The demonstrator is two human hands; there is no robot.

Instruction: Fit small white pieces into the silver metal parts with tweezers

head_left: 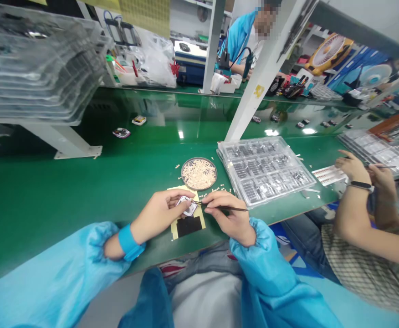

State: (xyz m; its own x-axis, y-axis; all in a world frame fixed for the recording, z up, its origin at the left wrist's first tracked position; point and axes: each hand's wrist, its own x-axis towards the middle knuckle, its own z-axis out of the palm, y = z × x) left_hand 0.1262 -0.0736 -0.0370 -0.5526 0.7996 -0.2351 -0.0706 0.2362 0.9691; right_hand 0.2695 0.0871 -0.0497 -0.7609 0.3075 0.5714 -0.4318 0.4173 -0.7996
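I see the small white casing (190, 208) just above a yellow sheet (174, 231) with a black patch (190, 226), near the front edge of the green table (49, 191). The left hand (156, 214) pinches the casing between thumb and fingers. The right hand (228, 214) pinches dark tweezers (232, 208), their tips at the casing; from here I cannot tell whether they grip anything. Just beyond, I have a round dish (182, 176) full of tiny pale pieces (199, 173), with more scattered beside it. To the right lies a clear compartment tray (274, 184), near the foot of a white post (243, 107). Farther right, I make out a co-worker's hands (354, 168), one with a thin tool (386, 166). Two small devices (139, 120) lie at the back left, near a stack of clear trays (38, 77).
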